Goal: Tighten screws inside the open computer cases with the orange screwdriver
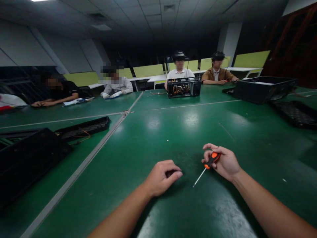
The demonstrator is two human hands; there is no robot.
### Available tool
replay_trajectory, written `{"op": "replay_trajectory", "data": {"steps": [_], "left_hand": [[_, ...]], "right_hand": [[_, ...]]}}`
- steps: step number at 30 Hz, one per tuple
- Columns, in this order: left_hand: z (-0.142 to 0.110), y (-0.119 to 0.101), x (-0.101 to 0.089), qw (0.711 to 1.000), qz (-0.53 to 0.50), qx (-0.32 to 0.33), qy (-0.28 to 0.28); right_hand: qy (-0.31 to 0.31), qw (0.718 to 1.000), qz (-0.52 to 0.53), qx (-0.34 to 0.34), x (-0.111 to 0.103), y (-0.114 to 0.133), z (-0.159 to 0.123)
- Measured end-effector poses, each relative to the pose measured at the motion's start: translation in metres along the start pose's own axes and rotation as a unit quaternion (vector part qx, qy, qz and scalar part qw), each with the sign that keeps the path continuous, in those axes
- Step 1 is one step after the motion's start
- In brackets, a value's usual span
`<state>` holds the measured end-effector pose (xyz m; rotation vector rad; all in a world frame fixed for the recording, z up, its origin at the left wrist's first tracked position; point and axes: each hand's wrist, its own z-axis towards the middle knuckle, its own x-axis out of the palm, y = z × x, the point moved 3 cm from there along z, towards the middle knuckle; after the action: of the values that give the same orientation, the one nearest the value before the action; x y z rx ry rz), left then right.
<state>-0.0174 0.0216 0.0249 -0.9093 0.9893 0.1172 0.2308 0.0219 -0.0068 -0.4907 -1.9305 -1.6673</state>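
Observation:
My right hand holds a screwdriver with a black and orange handle above the green table. Its thin metal shaft points down and to the left, toward the table surface. The handle lies between the thumb and the curled fingers. To the left, my left hand rests low over the table with its fingers curled in and the thumb close to them. Nothing shows in the dark hollow between them. A gap separates this hand from the screwdriver tip.
Dark computer cases stand at the left and far right. An opened case with wiring sits across the green table. Several people sit along the far side. A grey seam strip crosses the tabletop.

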Motion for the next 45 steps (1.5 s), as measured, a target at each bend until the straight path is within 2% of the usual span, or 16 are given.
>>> {"op": "replay_trajectory", "data": {"steps": [2, 6, 8, 12, 14, 19, 27, 33, 39, 45], "left_hand": [[-0.002, -0.008, 0.007, 0.998, 0.000, 0.021, 0.051], [-0.002, -0.017, 0.017, 0.996, 0.027, 0.028, 0.077], [-0.002, -0.018, 0.018, 0.998, 0.032, 0.016, 0.060], [-0.002, -0.012, 0.012, 0.996, 0.037, -0.074, -0.015], [-0.002, -0.009, 0.009, 0.996, 0.028, -0.082, -0.031], [-0.001, -0.008, 0.010, 1.000, 0.002, -0.023, -0.020], [-0.005, -0.024, 0.020, 0.999, 0.008, -0.007, 0.046], [-0.011, -0.037, 0.031, 0.996, -0.004, 0.039, 0.086], [-0.008, -0.027, 0.026, 0.998, 0.033, -0.015, 0.049], [-0.008, -0.026, 0.027, 0.999, 0.026, -0.023, 0.031]], "right_hand": [[-0.003, 1.000, 0.004, 0.004, 0.001, -0.003, 0.000], [-0.004, 1.000, 0.021, 0.007, 0.002, -0.003, -0.002], [-0.009, 0.999, 0.032, 0.004, 0.003, -0.001, -0.004], [-0.022, 0.999, 0.043, -0.003, 0.006, 0.001, -0.008], [-0.014, 0.999, 0.036, 0.000, 0.008, -0.001, -0.009], [0.012, 1.000, 0.023, 0.007, 0.013, -0.004, -0.011], [0.038, 0.999, 0.003, -0.004, 0.014, -0.006, -0.019], [0.017, 0.998, -0.060, 0.009, 0.011, -0.013, -0.021], [-0.029, 0.994, -0.099, -0.018, 0.004, -0.013, -0.016], [-0.018, 0.994, -0.110, -0.021, 0.008, -0.008, -0.018]]}}
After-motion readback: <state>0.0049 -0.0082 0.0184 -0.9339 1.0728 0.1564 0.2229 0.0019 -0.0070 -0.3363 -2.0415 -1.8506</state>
